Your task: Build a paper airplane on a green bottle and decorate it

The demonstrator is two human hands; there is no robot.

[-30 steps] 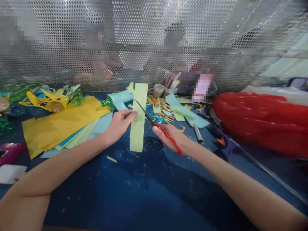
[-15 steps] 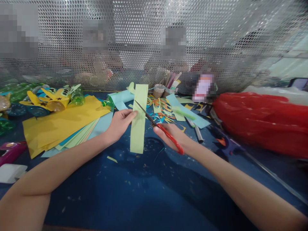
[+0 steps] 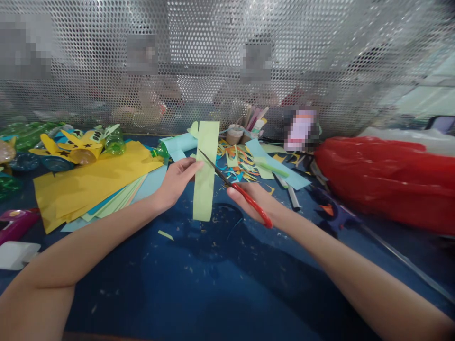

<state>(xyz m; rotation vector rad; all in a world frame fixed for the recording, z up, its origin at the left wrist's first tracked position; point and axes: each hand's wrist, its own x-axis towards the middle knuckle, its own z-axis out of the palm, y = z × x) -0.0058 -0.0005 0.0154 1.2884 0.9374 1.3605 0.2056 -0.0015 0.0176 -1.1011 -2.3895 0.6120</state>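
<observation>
A pale green paper strip (image 3: 205, 189) is held upright above the blue table, pinched along its left edge by my left hand (image 3: 179, 182). My right hand (image 3: 250, 199) grips a pair of scissors (image 3: 249, 199) with red handles and dark blades. The blades point up and left and lie across the middle of the strip, looking nearly closed. I cannot tell whether they touch the paper. Behind the strip sit a light blue paper roll (image 3: 183, 143) and a heap of coloured paper scraps (image 3: 241, 163).
Yellow paper sheets (image 3: 103, 175) and green bottles (image 3: 114, 142) lie left. A red plastic bag (image 3: 384, 180) and a purple glue gun (image 3: 334, 208) are right. Cups of sticks (image 3: 234, 135) stand before a perforated metal screen (image 3: 213, 57), with people behind it.
The paper strip has risen slightly in my left hand, its lower end now a little higher. My right hand and the scissors have hardly moved.
</observation>
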